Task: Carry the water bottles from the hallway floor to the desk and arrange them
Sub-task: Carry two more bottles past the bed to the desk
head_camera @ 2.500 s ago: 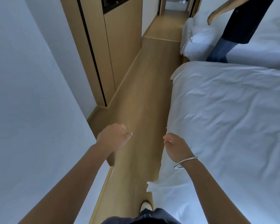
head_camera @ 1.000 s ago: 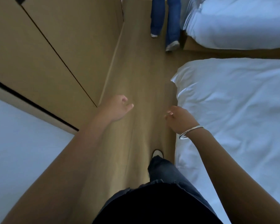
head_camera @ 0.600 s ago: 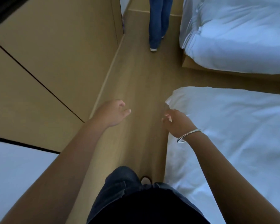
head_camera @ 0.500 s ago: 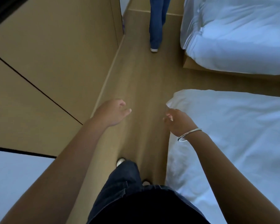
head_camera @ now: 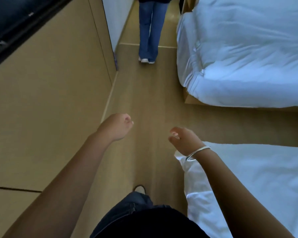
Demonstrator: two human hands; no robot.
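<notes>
No water bottle and no desk is in view. My left hand (head_camera: 117,126) hangs in front of me over the wooden floor, its fingers loosely curled and holding nothing. My right hand (head_camera: 184,140), with a silver bangle on the wrist, is held out beside the corner of the near bed, fingers loosely bent and holding nothing. My own leg and shoe (head_camera: 139,189) show at the bottom of the view.
A wooden cabinet wall (head_camera: 46,100) lines the left side of a narrow wooden floor passage (head_camera: 144,103). Two white beds stand on the right, the near bed (head_camera: 258,182) and the far bed (head_camera: 248,54). A person in jeans (head_camera: 149,30) walks ahead in the passage.
I have walked forward along the passage; the near bed has slid down and right in view. The person ahead has moved further away. Both hands stay without anything in them.
</notes>
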